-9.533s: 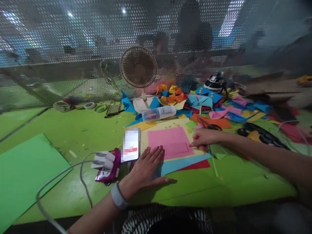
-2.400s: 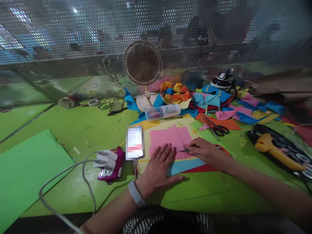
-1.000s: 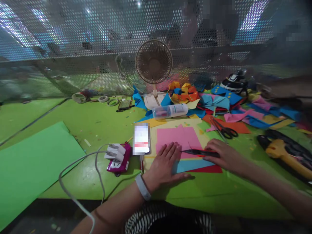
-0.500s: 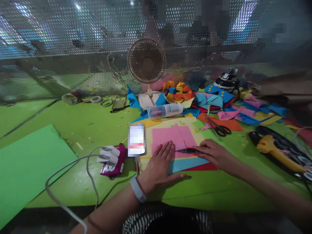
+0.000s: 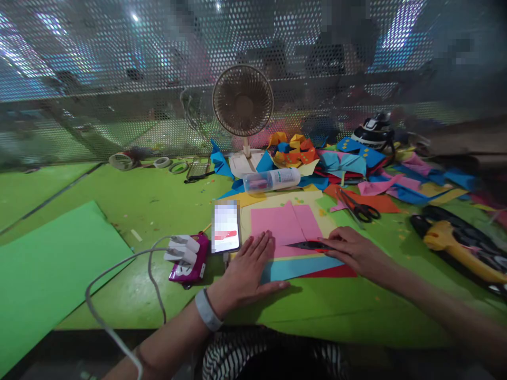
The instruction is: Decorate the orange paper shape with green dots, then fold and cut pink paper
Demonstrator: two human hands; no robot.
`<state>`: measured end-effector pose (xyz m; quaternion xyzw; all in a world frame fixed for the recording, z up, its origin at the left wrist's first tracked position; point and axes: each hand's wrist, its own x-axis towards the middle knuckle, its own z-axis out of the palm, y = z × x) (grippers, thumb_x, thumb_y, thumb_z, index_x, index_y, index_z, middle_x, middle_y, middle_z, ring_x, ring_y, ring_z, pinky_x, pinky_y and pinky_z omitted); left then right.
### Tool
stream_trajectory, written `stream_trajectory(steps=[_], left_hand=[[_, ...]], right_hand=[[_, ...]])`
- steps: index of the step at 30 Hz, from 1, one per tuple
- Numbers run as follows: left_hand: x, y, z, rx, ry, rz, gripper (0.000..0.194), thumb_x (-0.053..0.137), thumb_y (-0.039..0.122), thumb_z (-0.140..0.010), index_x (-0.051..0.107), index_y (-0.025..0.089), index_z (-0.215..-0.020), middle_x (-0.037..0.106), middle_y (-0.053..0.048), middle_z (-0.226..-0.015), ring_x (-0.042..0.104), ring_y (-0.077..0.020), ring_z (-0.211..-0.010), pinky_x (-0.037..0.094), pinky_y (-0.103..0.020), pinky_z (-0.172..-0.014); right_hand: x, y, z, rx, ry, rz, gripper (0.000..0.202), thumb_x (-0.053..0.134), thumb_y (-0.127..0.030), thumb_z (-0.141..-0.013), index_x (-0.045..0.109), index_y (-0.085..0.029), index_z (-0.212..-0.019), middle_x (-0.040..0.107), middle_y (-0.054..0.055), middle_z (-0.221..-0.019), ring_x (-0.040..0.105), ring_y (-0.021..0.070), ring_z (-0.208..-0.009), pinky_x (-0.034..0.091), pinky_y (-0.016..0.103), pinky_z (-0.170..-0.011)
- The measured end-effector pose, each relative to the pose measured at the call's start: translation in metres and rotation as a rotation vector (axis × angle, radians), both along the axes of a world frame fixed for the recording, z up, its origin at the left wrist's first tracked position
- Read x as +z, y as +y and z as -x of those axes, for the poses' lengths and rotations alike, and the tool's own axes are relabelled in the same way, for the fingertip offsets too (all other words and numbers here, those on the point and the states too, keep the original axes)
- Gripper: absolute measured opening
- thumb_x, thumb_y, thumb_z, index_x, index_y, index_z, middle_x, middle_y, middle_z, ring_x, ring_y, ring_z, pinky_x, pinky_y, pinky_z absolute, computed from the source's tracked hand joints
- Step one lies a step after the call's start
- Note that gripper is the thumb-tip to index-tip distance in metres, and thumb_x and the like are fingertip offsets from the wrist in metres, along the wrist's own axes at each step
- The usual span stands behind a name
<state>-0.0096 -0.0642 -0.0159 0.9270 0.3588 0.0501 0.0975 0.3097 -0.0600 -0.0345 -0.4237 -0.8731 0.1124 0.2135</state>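
Note:
My left hand [image 5: 247, 272] lies flat with fingers stretched out on the left part of a stack of coloured paper, thumb pointing right. The top sheet is pink [image 5: 269, 221], with a crease or cut line running down its right part. Below its near edge show a light blue sheet [image 5: 293, 268] and a red sheet [image 5: 332, 272]; pale yellow paper [image 5: 312, 199] lies behind. Closed around the near end of a dark, pointed, blade-like tool [image 5: 307, 245] is my right hand [image 5: 354, 250]. The tool rests over the pink sheet, tip pointing left; its handle is hidden by my fingers.
A phone [image 5: 225, 227] and a purple power strip [image 5: 192, 258] with cables stand left. Scissors [image 5: 358, 206] and a black-and-yellow tool [image 5: 455, 248] lie right. Behind are a bottle [image 5: 273, 180], a fan [image 5: 243, 100] and folded paper [image 5: 293, 150]. Green card [image 5: 67, 285] covers the far left.
My left hand has slid a little left and nearer to me over the paper. The right hand and its tool stay at nearly the same spot on the pink sheet.

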Motion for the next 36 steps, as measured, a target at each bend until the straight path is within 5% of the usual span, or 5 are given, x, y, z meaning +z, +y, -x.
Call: stream_trajectory(steps=[6,28,36], left_hand=[[-0.008,-0.003,0.0,0.02,0.007,0.004,0.094,0.031,0.073,-0.083,-0.008,0.019,-0.149,0.007,-0.01,-0.156,0.006,-0.0271,-0.143,0.012,-0.046,-0.115],[-0.002,-0.009,-0.009,0.015,0.021,0.014,0.092,0.024,0.073,-0.084,-0.011,0.017,-0.148,0.004,-0.01,-0.156,0.003,-0.0256,-0.143,0.008,-0.042,-0.116],[-0.006,-0.01,0.01,0.069,0.047,0.004,0.095,0.028,0.075,-0.082,-0.006,0.016,-0.149,0.01,-0.012,-0.156,0.008,-0.0271,-0.143,0.008,-0.044,-0.115]], right_hand=[[-0.005,0.003,0.013,0.001,-0.04,-0.014,0.035,0.049,-0.026,-0.092,0.058,-0.024,-0.126,0.059,0.01,-0.1,0.056,0.0234,-0.095,0.051,0.039,-0.082],[-0.003,-0.001,0.018,0.013,-0.037,-0.014,0.032,0.05,-0.025,-0.092,0.06,-0.022,-0.122,0.059,0.01,-0.1,0.057,0.0221,-0.093,0.051,0.036,-0.08],[-0.004,-0.002,0.018,0.01,-0.054,0.009,0.033,0.048,-0.028,-0.093,0.059,-0.021,-0.124,0.059,0.01,-0.101,0.057,0.023,-0.095,0.051,0.038,-0.082]])
